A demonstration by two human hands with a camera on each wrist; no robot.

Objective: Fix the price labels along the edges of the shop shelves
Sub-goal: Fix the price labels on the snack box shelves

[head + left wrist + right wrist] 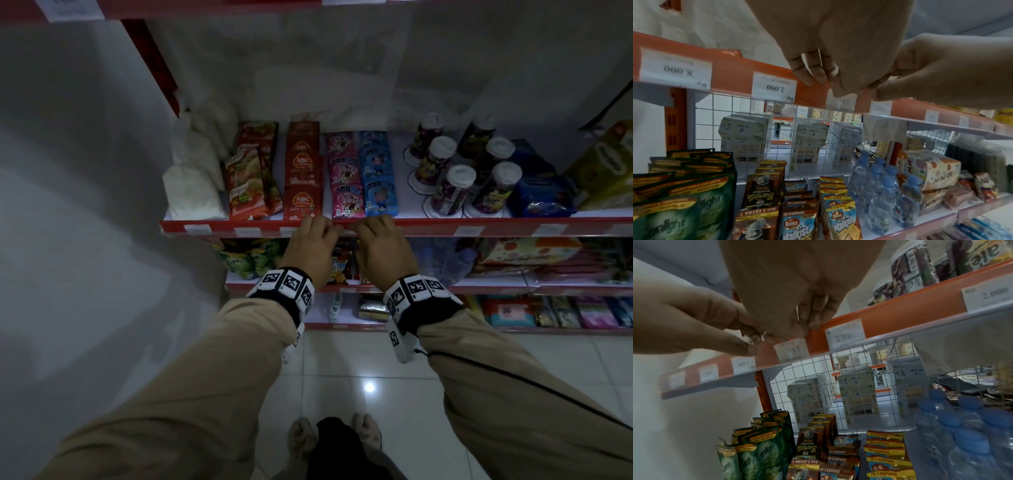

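both hands at a red shelf edge (428,226)
left hand (310,248) and right hand (382,250) fingers curled, pinching one label (841,101); sachets (303,171) sit just behind, bottles (879,186) below.

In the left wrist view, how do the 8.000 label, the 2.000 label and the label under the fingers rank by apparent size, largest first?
1. 8.000 label, largest.
2. 2.000 label.
3. Label under the fingers, smallest and partly hidden by the left hand.

The strip recedes from the camera, so true sizes may be alike.

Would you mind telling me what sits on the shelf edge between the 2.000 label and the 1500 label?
One small price label, its writing blurred, sits there under both hands' fingertips; the right wrist view shows it beside the 1500 label.
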